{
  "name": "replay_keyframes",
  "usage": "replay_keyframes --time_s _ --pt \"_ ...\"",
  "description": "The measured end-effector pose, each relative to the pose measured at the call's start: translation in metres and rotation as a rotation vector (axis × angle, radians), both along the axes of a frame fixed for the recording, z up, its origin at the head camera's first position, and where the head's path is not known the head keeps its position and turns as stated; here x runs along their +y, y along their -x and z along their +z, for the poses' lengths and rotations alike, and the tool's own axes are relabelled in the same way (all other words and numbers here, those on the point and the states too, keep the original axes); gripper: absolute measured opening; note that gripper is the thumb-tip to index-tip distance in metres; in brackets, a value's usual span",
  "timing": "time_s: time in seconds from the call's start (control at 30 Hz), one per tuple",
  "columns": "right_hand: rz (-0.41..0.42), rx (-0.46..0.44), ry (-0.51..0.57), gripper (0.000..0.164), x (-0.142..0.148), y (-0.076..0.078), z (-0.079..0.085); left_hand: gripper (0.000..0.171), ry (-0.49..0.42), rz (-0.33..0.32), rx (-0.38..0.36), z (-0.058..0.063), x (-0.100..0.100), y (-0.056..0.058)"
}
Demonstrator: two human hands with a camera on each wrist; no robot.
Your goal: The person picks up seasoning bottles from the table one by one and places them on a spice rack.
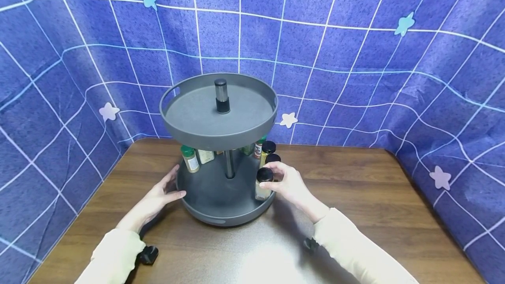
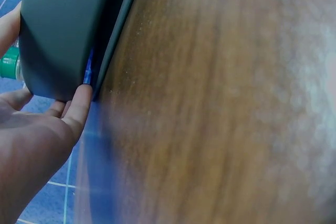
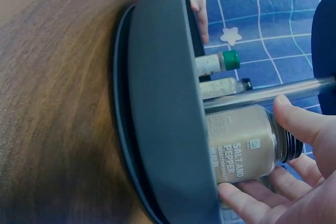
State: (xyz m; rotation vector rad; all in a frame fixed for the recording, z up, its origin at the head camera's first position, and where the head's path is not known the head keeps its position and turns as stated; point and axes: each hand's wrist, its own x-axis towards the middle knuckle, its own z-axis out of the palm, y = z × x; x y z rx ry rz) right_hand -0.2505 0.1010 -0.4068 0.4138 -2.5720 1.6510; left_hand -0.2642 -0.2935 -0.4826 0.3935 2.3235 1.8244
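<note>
A grey two-tier turntable rack (image 1: 221, 196) stands on the table, its two round trays joined by a metal post (image 1: 229, 165). My right hand (image 1: 292, 185) holds a glass jar with a black lid (image 3: 241, 142) between thumb and fingers. The jar is upright inside the lower tray's right wall, and its label reads "SALT AND PEPPER". At the left, my left hand (image 1: 158, 198) grips the lower tray's rim, thumb over the inner side and fingers outside. Other black-lidded jars (image 1: 268, 147) stand behind the held one. A green-capped bottle (image 1: 190, 159) is near my left hand.
The upper tray (image 1: 193, 117) overhangs the rear of the lower one and hides part of several bottles there. A small white-labelled container (image 1: 206, 156) stands beside the green-capped bottle. Behind the wooden table (image 1: 347, 179) hangs a blue cloth (image 1: 335, 78) with white lines.
</note>
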Motion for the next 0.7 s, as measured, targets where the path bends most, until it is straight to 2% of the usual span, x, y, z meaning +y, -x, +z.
replay_keyframes --time_s 0.3,0.7 --pt "0.008 0.041 -0.008 0.044 0.0015 -0.0007 -0.0076 0.089 -0.005 -0.003 -0.007 0.0006 -0.0002 -0.0008" --pt "-0.002 0.080 -0.103 0.046 0.0048 -0.0019 -0.0072 0.089 0.032 0.004 0.010 0.0006 -0.0006 0.0002"
